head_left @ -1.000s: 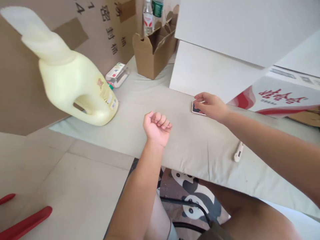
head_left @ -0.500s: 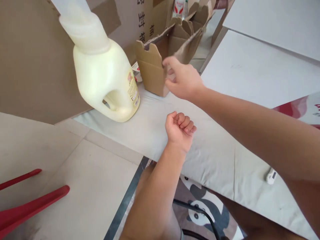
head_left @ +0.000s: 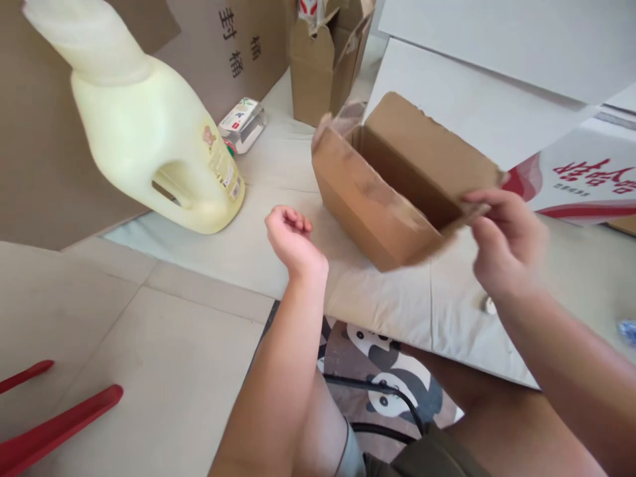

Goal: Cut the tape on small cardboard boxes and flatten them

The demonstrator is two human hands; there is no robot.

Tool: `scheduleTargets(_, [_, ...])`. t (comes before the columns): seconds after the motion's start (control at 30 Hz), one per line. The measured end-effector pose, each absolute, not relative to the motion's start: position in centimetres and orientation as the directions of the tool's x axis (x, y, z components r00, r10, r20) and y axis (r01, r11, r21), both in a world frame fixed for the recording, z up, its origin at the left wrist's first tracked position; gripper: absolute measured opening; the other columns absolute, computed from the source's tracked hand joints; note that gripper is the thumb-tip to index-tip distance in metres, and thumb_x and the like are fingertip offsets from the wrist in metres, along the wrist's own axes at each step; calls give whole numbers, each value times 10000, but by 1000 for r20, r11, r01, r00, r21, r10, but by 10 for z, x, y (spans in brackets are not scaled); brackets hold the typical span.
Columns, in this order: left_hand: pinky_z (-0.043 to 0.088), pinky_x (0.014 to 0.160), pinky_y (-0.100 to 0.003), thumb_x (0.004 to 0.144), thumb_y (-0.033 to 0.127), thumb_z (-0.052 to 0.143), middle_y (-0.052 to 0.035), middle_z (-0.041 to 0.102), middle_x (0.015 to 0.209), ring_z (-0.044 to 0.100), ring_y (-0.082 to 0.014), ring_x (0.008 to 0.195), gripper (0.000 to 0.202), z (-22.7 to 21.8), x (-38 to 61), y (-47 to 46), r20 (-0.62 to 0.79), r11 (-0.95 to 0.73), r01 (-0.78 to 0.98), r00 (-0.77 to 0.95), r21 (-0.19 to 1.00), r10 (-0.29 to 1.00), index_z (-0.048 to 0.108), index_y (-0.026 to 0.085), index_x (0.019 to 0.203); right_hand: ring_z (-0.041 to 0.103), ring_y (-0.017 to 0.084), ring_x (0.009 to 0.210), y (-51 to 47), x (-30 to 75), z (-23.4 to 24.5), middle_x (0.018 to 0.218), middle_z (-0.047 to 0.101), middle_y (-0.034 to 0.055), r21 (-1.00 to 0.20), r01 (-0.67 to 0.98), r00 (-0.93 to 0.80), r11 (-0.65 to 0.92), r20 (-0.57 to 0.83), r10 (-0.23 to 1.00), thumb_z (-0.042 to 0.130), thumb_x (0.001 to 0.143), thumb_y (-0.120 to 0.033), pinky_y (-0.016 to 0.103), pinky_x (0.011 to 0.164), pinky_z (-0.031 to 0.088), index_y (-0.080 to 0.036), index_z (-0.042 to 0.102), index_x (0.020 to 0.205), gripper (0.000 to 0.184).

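Observation:
An open-topped brown cardboard box (head_left: 368, 199) with torn upper edges sits tilted over the pale cloth (head_left: 278, 265). My right hand (head_left: 511, 242) pinches its near right rim between thumb and fingers, slightly blurred by motion. Left of the box, my left hand (head_left: 293, 242) is held above the cloth with its fingers curled into a loose fist; nothing shows in it. A large pale yellow jug (head_left: 144, 132) with a moulded handle stands farther left. Behind the jug lies a small white-and-clear package (head_left: 243, 124).
A second cardboard box (head_left: 313, 73) with a red-and-white item stands at the back. A big carton (head_left: 268, 40) with black characters is behind the jug. White panels (head_left: 447, 93) and a red-and-white carton (head_left: 586, 175) are at right. Red legs (head_left: 64, 424) stand on the floor at left.
My right hand has taken the cardboard box by its rim and brought it nearer and to the right, uncovering the box behind. My left hand appears farther left; the view has shifted too.

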State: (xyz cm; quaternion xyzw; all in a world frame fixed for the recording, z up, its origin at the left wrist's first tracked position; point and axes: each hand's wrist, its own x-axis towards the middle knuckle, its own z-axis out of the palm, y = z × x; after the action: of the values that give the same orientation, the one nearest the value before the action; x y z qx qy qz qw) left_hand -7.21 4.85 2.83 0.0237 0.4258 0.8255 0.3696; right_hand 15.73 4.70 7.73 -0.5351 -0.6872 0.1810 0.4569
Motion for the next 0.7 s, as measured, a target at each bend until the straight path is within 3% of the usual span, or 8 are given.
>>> scheduleTargets(0.1, [464,795,-283,944,404,569,-29,589,860,580,-166,857,214,18,-45,44,223,-461,-157,-714,873,664,620,226,836,652,337,902,10,203,68,865,639,50,-802,562,260,204,404,877,600,817,-397,489,731,475,-406,733,890,152])
scheduleTargets(0.17, [477,960,-354,935,549,584,-74,649,1070,594,-229,1074,328,13,-24,42,499,-554,58,-519,830,694,681,249,1026,620,342,877,0,223,55,833,606,63,-856,496,353,149,356,865,587,808,-425,475,694,433,-415,749,866,173])
scheduleTargets(0.23, [463,1046,-420,925,647,543,-108,646,1168,577,-274,1153,464,11,-7,42,639,-627,161,-338,762,691,701,251,1107,594,315,836,-2,236,37,837,613,63,-903,393,392,174,336,856,586,805,-452,454,691,417,-374,752,871,195])
scheduleTargets(0.33, [448,1089,-458,899,709,526,-124,613,1176,539,-287,1144,566,16,7,44,674,-620,268,-248,738,696,730,256,1169,551,249,755,1,242,16,844,626,47,-925,292,376,244,346,860,560,822,-585,405,698,415,-290,705,855,330])
scheduleTargets(0.43, [444,1094,-447,879,759,515,-105,531,1062,497,-271,1078,651,26,8,46,634,-549,343,-225,763,740,761,252,1206,507,211,677,-1,242,12,768,586,25,-926,265,328,270,350,877,510,841,-707,366,654,405,-258,647,825,469])
scheduleTargets(0.57, [422,1128,-453,908,758,459,-73,406,979,490,-277,1095,637,30,11,46,612,-500,413,-201,761,765,805,229,993,510,206,643,-8,249,20,716,549,18,-926,264,244,269,334,910,520,872,-713,369,636,430,-260,608,812,465])
scheduleTargets(0.7, [466,1066,-483,918,652,526,-49,508,1013,588,-247,1040,435,25,26,45,664,-672,150,-411,725,625,570,248,762,511,204,630,-16,261,14,683,498,8,-913,278,186,300,357,915,488,910,-741,372,637,455,-271,577,847,482])
